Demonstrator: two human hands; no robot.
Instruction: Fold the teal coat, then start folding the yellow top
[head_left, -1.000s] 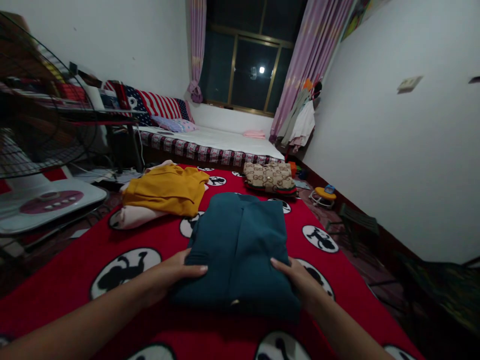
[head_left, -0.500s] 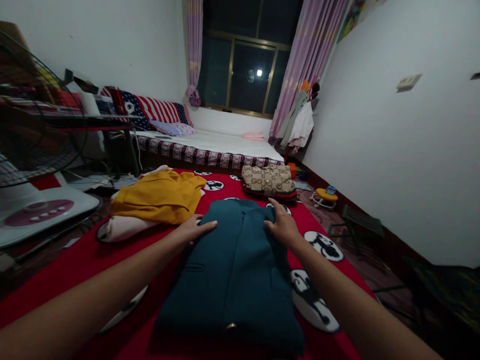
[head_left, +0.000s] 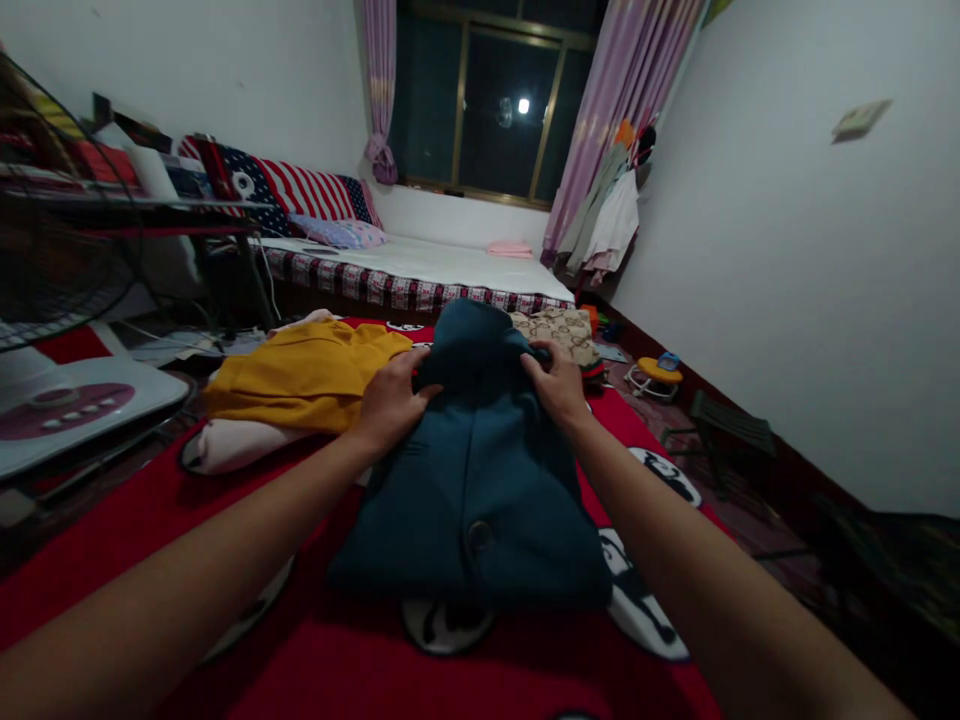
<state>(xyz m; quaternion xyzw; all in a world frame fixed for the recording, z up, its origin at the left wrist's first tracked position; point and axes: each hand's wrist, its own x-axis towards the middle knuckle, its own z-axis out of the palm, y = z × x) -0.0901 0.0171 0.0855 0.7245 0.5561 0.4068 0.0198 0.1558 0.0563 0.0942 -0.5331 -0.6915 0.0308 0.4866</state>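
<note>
Teal folded cloth jacket (head_left: pixel 517 480) is on or just above a red blanket (head_left: pixel 337 660) with black-and-white circles, left hand (head_left: pixel 394 400) and right hand (head_left: pixel 555 385) each gripping one side near its collar. The step seems to be positioning it; the next move calls for an even hold. Mustard-yellow cloth garment (head_left: pixel 300 375) lies left.

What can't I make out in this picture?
In the head view:
- Jacket underside: hidden, facing the red cloth.
- Some fingertips of the left hand: hidden by the jacket or the hand itself.
- Bag's near side: partly behind jacket and right hand.
- Fan: cut by the left edge.
- Outdoors: window too dark.
</note>
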